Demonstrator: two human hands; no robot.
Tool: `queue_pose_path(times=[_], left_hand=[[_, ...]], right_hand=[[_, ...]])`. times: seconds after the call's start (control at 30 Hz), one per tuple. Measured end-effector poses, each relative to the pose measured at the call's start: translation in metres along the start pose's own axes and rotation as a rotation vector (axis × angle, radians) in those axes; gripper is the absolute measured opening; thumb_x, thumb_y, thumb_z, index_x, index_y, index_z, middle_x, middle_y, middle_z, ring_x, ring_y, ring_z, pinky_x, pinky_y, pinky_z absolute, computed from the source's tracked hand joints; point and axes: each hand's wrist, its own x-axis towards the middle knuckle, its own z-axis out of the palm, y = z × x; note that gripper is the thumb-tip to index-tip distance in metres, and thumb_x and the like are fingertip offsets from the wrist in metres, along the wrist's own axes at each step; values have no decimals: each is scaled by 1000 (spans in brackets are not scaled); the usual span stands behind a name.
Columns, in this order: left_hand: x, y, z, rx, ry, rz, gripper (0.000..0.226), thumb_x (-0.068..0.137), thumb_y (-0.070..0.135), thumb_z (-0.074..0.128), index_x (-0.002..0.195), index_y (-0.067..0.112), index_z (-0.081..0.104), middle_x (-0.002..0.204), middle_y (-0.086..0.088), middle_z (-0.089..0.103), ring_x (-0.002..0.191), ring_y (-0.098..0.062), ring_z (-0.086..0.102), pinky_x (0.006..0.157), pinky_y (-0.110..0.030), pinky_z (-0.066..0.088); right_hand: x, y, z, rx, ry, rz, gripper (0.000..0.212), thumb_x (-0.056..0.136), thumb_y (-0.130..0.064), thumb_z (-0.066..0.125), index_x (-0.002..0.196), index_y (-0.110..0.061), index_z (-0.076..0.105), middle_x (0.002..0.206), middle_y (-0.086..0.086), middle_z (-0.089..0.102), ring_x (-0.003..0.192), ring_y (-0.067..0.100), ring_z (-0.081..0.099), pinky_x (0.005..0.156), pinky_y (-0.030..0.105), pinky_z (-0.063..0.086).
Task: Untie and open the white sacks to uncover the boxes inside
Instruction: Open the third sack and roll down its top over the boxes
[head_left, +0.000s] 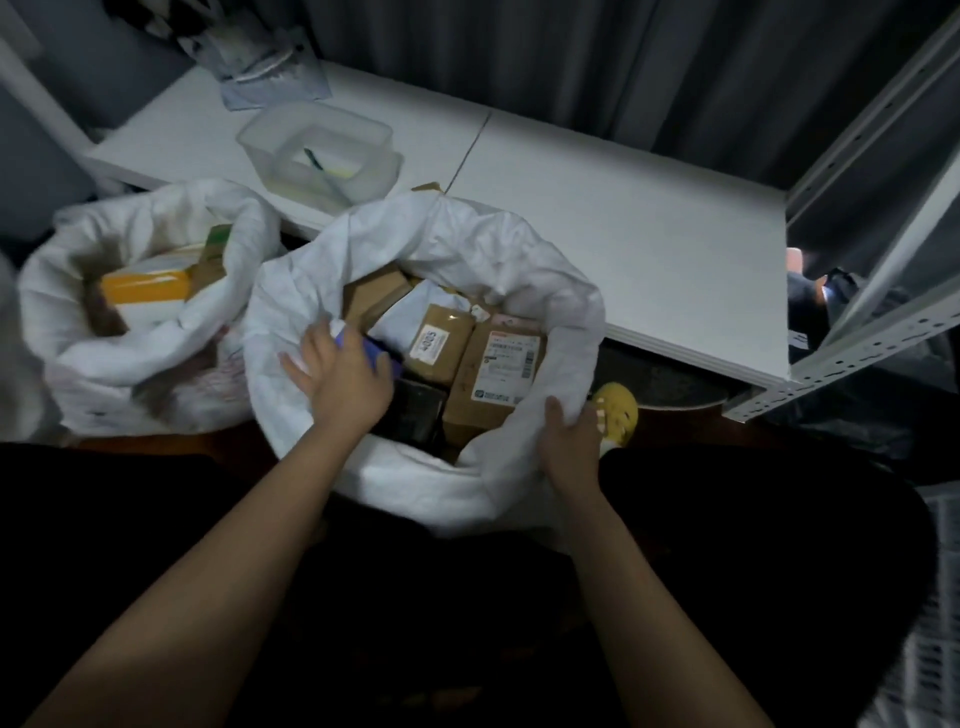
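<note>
the left hand (343, 382) reaches into the near sack (519, 260), by its left side. its fingers are spread and pressing on the white cloth and on something blue (358, 345); i cannot tell if it grips anything. the right hand (569, 434) is clenched on the rim of that same sack at its right near side, with the cloth bunched in the fingers.

this sack stands on the floor in front of the counter (649, 249), just by the counter's near edge. its mouth points up and is wide open. inside lie brown boxes (493, 374), each with a white label on top. one box (441, 345) is a bit tilted, with its long side running from near to far. a dark thing (415, 415) sits beside them.

a second sack (156, 338) stands to the left, touching the first one. it is open at the top too, and a yellow and white box (148, 291) shows inside.

a clear tub (317, 150) sits on the counter near its near edge, behind the sacks. a yellow shoe (618, 410) is by the right hand.
</note>
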Motion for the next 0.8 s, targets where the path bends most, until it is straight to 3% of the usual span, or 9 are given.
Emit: queue_pose_path(times=[0.1, 0.17, 0.23, 0.33, 0.5, 0.6, 0.7, 0.8], left_hand=[[-16, -41, -15, -80, 10, -331, 67, 89, 38, 57, 145, 13, 28, 156, -17, 9, 144, -34, 6, 111, -60, 8], [-28, -58, -23, -229, -59, -584, 79, 91, 47, 53, 149, 10, 15, 157, -17, 4, 144, -34, 5, 113, -54, 9], [-38, -70, -19, -439, -119, -717, 86, 89, 54, 52, 148, 4, 13, 154, -21, 12, 140, -38, 20, 113, -47, 21], [-48, -70, -13, -822, -216, -823, 98, 83, 57, 60, 148, 2, 11, 149, -20, 29, 129, -39, 41, 103, -51, 40], [-55, -55, -15, -885, -299, -657, 101, 80, 38, 73, 150, 11, 4, 149, -18, 30, 127, -34, 43, 98, -41, 46], [-56, -44, -14, -825, -249, -486, 93, 85, 23, 69, 151, 14, 4, 150, -19, 27, 132, -33, 37, 101, -37, 38], [-54, -34, -17, -792, -162, -275, 87, 90, 4, 59, 152, 16, 0, 151, -18, 24, 135, -27, 32, 103, -29, 30], [-46, -40, -21, -902, -26, -218, 67, 88, -12, 46, 148, 13, 29, 145, -15, 38, 122, -14, 40, 100, -24, 37]], right_hand=[[-12, -7, 5, 69, -6, 103, 64, 98, -44, 43, 149, -9, 24, 150, 12, 35, 135, 30, 37, 110, 40, 33], [-18, -10, 6, 50, -57, 169, 64, 101, -42, 37, 149, -3, 21, 151, 17, 33, 136, 32, 35, 109, 35, 31], [-26, -8, 6, 17, -97, 205, 63, 101, -41, 35, 148, -1, 24, 150, 20, 33, 135, 34, 36, 108, 37, 32], [-36, -3, 7, -48, -148, 186, 56, 99, -38, 44, 138, 2, 38, 138, 24, 45, 124, 37, 47, 103, 44, 40], [-38, -16, 11, 163, -139, 273, 77, 91, -45, 59, 150, -10, 23, 150, 15, 35, 135, 32, 36, 112, 43, 31], [-36, -15, 16, 178, -67, 258, 61, 96, -33, 54, 145, -4, 31, 146, 17, 40, 133, 31, 38, 112, 39, 29], [-34, -28, 9, 375, -55, 388, 47, 102, -21, 41, 142, 2, 34, 140, 23, 43, 128, 35, 42, 103, 36, 35], [-27, -25, -11, 666, -156, 364, 48, 100, -21, 44, 143, 0, 35, 128, 28, 50, 114, 40, 51, 88, 30, 51]])
